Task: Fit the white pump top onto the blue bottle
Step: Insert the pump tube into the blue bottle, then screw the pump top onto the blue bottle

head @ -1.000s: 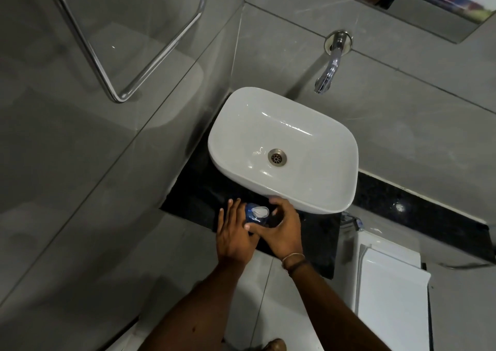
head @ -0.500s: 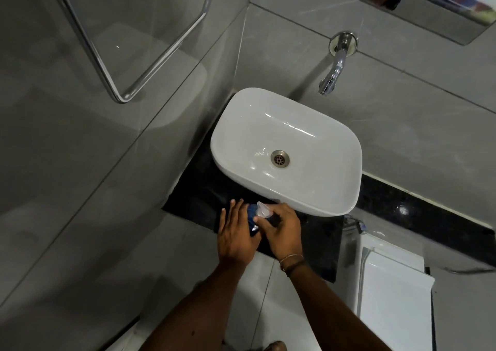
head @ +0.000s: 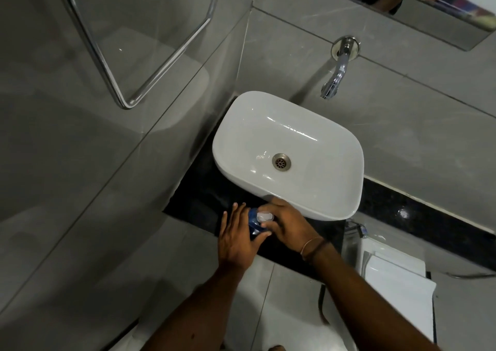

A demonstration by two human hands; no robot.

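Observation:
The blue bottle (head: 253,224) stands on the black counter (head: 198,203), just in front of the white basin. My left hand (head: 237,236) wraps around its left side, thumb across the front. The white pump top (head: 265,216) sits on top of the bottle. My right hand (head: 288,226) comes in from the right, its fingers closed around the pump top. Most of the bottle's body is hidden behind my two hands.
A white basin (head: 332,206) sits on the counter right behind my hands, with a chrome wall tap (head: 336,74) above it. A glass panel with a chrome rail (head: 118,82) stands at the left. A white toilet cistern (head: 397,283) is at the lower right.
The pump top has turned in my right hand: its nozzle pointed up half a second ago, and now its flat top faces the camera. My left hand stays on the bottle.

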